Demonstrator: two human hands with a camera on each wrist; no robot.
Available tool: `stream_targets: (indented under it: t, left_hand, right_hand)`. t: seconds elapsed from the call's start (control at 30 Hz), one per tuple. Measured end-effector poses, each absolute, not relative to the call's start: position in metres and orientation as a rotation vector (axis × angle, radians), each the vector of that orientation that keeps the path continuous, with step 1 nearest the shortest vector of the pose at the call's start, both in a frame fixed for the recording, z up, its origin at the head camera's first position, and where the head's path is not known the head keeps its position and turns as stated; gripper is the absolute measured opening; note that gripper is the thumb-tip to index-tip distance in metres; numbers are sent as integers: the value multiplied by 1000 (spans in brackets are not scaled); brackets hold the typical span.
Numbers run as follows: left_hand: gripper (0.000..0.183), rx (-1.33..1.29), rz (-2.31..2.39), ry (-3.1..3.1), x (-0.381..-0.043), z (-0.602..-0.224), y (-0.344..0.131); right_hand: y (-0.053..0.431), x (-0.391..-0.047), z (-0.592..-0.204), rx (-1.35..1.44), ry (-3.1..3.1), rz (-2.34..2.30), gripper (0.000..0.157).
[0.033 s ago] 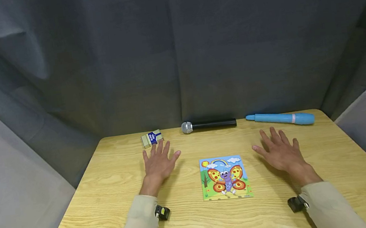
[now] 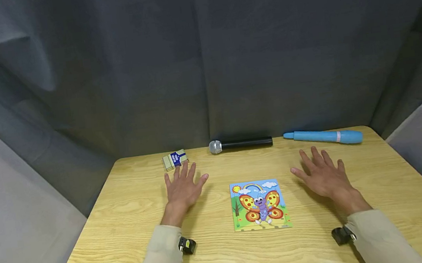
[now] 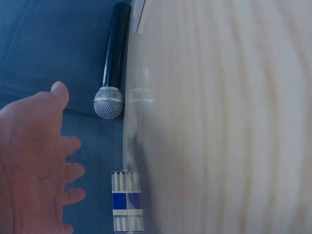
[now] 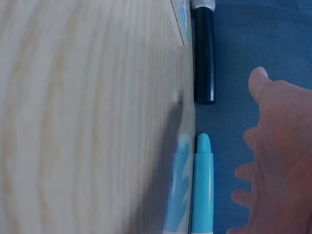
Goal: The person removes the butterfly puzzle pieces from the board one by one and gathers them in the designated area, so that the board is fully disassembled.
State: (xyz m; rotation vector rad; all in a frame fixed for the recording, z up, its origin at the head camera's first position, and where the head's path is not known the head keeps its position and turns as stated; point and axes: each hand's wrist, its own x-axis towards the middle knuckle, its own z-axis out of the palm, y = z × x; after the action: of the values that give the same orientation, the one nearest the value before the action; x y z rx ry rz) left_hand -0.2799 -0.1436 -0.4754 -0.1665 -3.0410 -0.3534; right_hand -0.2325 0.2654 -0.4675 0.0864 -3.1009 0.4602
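In the head view my left hand [image 2: 183, 191] hovers palm down with spread fingers, its fingertips near a small striped box with a blue band [image 2: 175, 159]. My right hand [image 2: 326, 177] is spread the same way, nearest the light blue pen-shaped tube [image 2: 323, 137] behind it. Between the hands a square butterfly picture puzzle [image 2: 260, 205] lies flat. Both hands hold nothing. The left wrist view shows the left hand [image 3: 31, 161] apart from the tabletop; in the right wrist view the right hand [image 4: 282, 156] is likewise clear of it.
A black microphone with a silver mesh head [image 2: 241, 144] lies along the back edge of the wooden table [image 2: 130, 245]. Dark curtain [image 2: 203, 63] hangs close behind that edge. Each sleeve carries a small black camera, one at the left wrist [image 2: 187, 245], one at the right [image 2: 342, 235].
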Motion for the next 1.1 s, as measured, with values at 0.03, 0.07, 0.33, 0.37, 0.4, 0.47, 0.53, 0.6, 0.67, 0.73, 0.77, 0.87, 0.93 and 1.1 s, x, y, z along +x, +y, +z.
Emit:
stream_targets:
  t: [0.03,0.07,0.33,0.37,0.4,0.47,0.53,0.6,0.67,0.73,0.77,0.87,0.93,1.1]
  left_hand:
    - [74,-170,-358,-3039,-279,-475,-143]
    - [74,-171,-358,-3038,-279,-476,-143]
    - [75,-186,-373,-3018,-272,-473,-139]
    - [76,-193,-372,-3016,-270,-472,-138]
    - [76,-199,-372,-3015,-269,-472,-137]
    - [76,-210,-357,-3014,-266,-471,-136]
    - [75,-219,-359,-3005,-264,-471,-135]
    - [75,-221,-366,-2996,-261,-471,-134]
    - [74,-217,-372,-2987,-259,-470,-133]
    - [75,-216,-374,-2983,-257,-470,-132]
    - [75,-216,-368,-2986,-256,-469,-131]
    - [75,-233,-361,-2986,-252,-468,-127]
    - [75,-253,-353,-2986,-250,-468,-124]
    - [74,-288,-317,-2977,-244,-467,-116]
  right_hand:
    - [266,-232,-468,88,-3098,459,86]
    - [266,-232,-468,90,-3097,459,86]
    - [262,-227,-471,117,-3070,459,84]
    - [261,-227,-471,118,-3069,457,84]
    - [260,-225,-471,120,-3069,454,84]
    - [257,-223,-472,125,-3065,441,84]
    - [253,-221,-471,132,-3057,426,84]
    - [249,-219,-470,141,-3044,424,84]
    - [245,-217,-468,148,-3033,424,84]
    - [241,-215,-467,161,-3027,425,83]
    - [239,-215,-467,169,-3025,425,83]
    - [234,-214,-467,190,-3026,414,82]
    - [231,-213,-468,201,-3030,406,82]
    - [222,-210,-468,226,-3043,377,82]
